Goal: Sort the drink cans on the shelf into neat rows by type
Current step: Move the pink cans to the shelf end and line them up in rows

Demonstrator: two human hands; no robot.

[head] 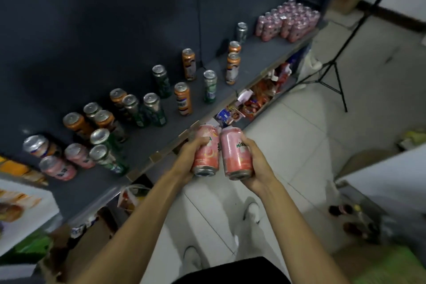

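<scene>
My left hand (191, 152) grips a pink can (205, 152) and my right hand (255, 159) grips a second pink can (236, 154). Both cans are held side by side in front of the shelf edge, off the shelf. The grey shelf (147, 143) carries mixed orange cans (183, 99), green cans (161, 80) and two more pink cans (78, 154) at its left end. A neat block of several pink cans (288, 21) stands at the shelf's far right end.
A lower shelf (260, 97) below holds snack packets. A black tripod stand (332, 71) stands on the tiled floor at the right. A white counter (391, 168) is at the right, and a white box (20, 210) at the left.
</scene>
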